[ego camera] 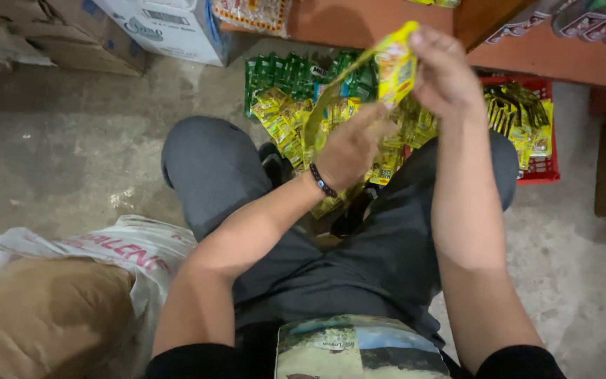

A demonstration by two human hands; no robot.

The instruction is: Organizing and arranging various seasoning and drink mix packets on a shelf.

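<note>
Above the lap of a person seated low on a concrete floor [71,140], the right hand [443,74] is raised with its fingers pinched shut on the top of a yellow sachet strip [394,67], a glossy chain of small packets printed in yellow, red and green that bends down and to the left. The left hand [348,147], a dark bead bracelet [322,180] at its wrist, is curled closed around the lower run of the same strip, the two hands close together but not touching. Just beyond the hands, more yellow sachets [282,119] lie heaped on the floor between the person's knees, touching a row of green packets [282,74] farther off. To the far right, a red plastic crate [541,165] holds further yellow and dark strips, its near rim just beside the person's grey-trousered right knee. A wooden shelf edge [548,60] runs along the far side, closing in the space above the crate. A white printed carton [170,28] and brown boxes stand at the far left. Near left, a white woven sack [128,245] with a brown bundle presses against the left thigh. Bare concrete lies open at the left between sack and cartons, and again at the near right.
</note>
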